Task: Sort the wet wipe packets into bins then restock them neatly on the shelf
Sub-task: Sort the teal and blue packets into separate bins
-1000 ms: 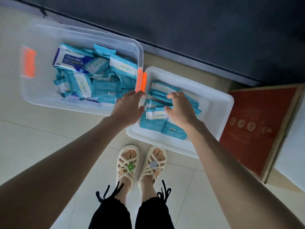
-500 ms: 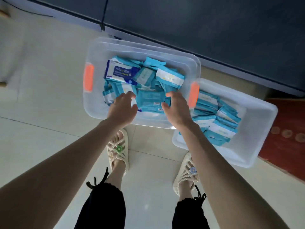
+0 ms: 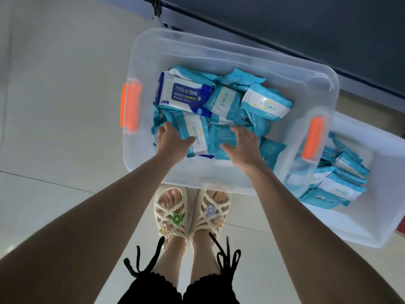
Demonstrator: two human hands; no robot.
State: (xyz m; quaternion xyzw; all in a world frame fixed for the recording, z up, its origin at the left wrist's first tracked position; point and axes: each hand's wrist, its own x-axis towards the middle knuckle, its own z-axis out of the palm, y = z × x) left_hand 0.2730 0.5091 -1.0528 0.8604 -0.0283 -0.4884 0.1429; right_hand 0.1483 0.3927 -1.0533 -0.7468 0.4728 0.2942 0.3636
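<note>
Pale floor tiles ran up to a dark panel along the floor's far edge, and the two bins sat close against that edge, in front of my sandals.

The clear bin, with its orange latches, held the unsorted heap of teal packets, lying at all angles. One navy-and-white alcohol wipes packet lay on top towards the bin's left end. The white bin stood at the clear bin's right end, touching it or partly under its rim; I could not tell which. The sorted packets in it were stacked on edge in rows, which I judged was meant to make shelving them tidy later.

Both my hands were down inside the clear bin, at the near side of the heap. My left hand was spread, with the thumb lying across a white-faced packet and the fingers at the packet's left edge. My right hand was spread flat over a teal packet beside it. Neither hand had closed on anything. The two hands were apart, bracketing a few packets between them, probably to gather a small batch at once.

Sorting looked partly done, with much of the heap left. No shelf was in view.
</note>
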